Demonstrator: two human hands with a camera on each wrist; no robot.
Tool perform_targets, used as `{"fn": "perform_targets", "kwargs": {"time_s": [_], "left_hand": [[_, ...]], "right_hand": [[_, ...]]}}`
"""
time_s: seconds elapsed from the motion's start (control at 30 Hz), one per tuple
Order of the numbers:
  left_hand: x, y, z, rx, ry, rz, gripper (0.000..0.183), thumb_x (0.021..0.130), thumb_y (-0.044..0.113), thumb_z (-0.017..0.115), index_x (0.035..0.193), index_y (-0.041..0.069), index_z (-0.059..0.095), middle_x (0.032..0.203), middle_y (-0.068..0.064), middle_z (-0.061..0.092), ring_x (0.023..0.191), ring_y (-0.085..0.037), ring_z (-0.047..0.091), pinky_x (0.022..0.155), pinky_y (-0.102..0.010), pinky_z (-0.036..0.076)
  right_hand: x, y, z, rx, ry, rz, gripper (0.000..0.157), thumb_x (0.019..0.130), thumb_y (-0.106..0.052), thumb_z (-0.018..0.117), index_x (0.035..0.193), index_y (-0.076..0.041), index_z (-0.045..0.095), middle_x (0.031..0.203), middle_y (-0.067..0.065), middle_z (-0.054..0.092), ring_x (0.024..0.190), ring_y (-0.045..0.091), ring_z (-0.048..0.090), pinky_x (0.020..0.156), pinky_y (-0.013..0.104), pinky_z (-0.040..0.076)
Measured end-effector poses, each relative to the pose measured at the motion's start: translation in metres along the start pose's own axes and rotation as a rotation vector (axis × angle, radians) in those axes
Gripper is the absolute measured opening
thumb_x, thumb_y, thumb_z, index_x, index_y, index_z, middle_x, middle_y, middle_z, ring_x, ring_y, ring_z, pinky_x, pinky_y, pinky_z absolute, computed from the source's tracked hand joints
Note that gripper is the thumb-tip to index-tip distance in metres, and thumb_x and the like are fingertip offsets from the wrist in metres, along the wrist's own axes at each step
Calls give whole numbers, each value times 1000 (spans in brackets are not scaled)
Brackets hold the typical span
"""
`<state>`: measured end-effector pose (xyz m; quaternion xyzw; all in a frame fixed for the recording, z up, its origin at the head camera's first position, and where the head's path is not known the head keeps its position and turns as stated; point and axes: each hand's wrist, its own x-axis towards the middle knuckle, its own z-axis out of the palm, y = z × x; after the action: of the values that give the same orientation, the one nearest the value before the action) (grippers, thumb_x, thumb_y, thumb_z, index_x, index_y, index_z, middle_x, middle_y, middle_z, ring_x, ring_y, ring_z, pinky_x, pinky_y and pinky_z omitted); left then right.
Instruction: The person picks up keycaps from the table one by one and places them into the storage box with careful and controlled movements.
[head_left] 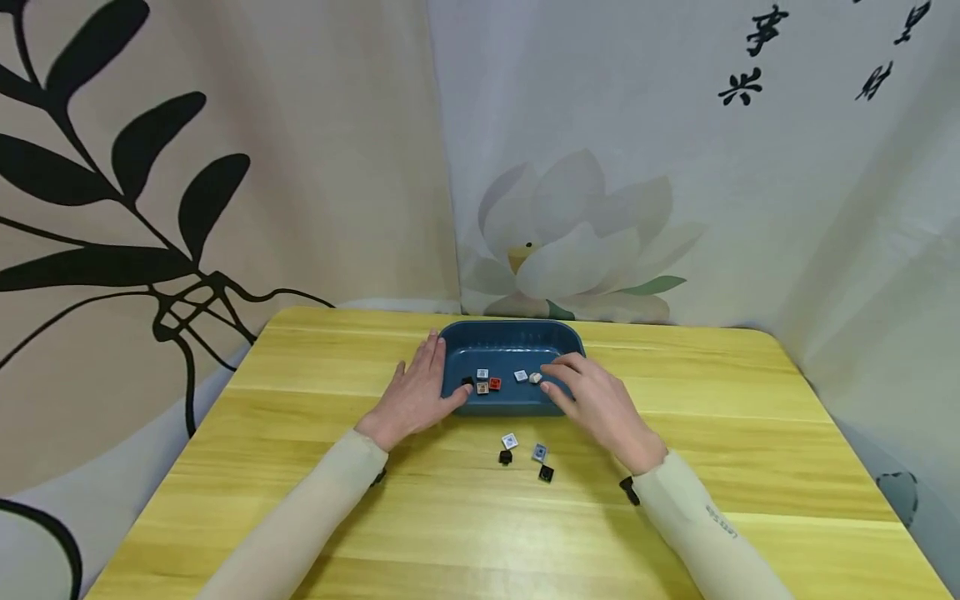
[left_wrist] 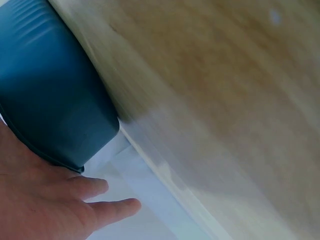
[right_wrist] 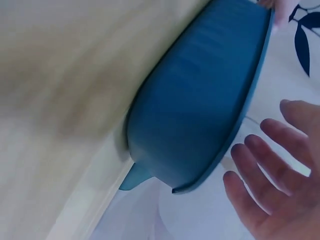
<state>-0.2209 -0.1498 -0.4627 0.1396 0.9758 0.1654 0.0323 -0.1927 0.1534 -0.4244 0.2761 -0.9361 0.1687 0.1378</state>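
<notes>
At the blue tray (head_left: pixel 513 409), the left hand (head_left: pixel 412 396) touches with straight fingers; the right hand (head_left: pixel 597 400), fingers loosely apart, is near a white piece (head_left: pixel 535 377).

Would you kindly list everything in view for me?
Backdrop: count unclear, beige and white, background.
Table: one, yellow wood, foreground.
Tray: one, blue, on the table's far part.
Tray pieces: six visible, three whitish, one red, one beige, one black, inside it.
Loose pieces: four, two black, one white, one greyish-blue, on the table.
Sleeves: two, cream, both arms.
Wrist devices: two, black, at the sleeve ends.
Left hand: one, bare, tray's left end.
Right hand: one, bare, tray's right end.
</notes>
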Motion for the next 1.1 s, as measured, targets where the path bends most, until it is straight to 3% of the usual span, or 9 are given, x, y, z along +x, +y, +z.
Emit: {"fn": "perform_targets", "kwargs": {"time_s": [0.23, 0.43, 0.7, 0.87, 1.1], "left_hand": [[-3, -1, -1, 9, -10, -7, 104, 99, 68, 49, 164, -3, 11, 173, -16, -1, 158, -37, 11, 119, -69, 19], [-3, -1, -2, 19, -14, -9, 104, 99, 68, 48, 164, -3, 10, 173, -16, -1, 158, -37, 10, 119, -69, 18], [-1, 0, -2, 23, -22, -4, 104, 99, 69, 46, 164, -3, 9, 173, -16, -2, 158, -37, 10, 119, -68, 18], [-1, 2, -2, 14, -18, 0, 103, 99, 67, 48, 164, -3, 10, 173, -16, -1, 158, -38, 10, 119, -69, 18], [0, 3, -3, 4, -11, 0, 102, 99, 66, 50, 164, -3, 10, 173, -16, 0, 158, -38, 11, 119, -69, 17]], "right_hand": [[-27, -11, -5, -10, 51, -88, 29, 98, -27, 74, 122, -11, 77, 121, 6, 70, 104, 24, 70, 84, 42, 59], [-42, -16, -6, -17, 29, -186, 33, 96, -28, 77, 124, -12, 75, 130, 7, 69, 115, 25, 68, 91, 45, 58], [-62, -14, -3, 17, -123, -397, 40, 97, -31, 75, 132, -13, 70, 146, 8, 61, 125, 25, 64, 99, 45, 54], [-70, -14, -2, 10, -228, -426, 45, 97, -31, 74, 139, -16, 66, 151, 5, 56, 128, 24, 61, 100, 45, 54], [-74, -14, 4, -55, -289, -458, 49, 99, -35, 72, 144, -20, 63, 155, 2, 53, 129, 24, 60, 101, 46, 52]]}}
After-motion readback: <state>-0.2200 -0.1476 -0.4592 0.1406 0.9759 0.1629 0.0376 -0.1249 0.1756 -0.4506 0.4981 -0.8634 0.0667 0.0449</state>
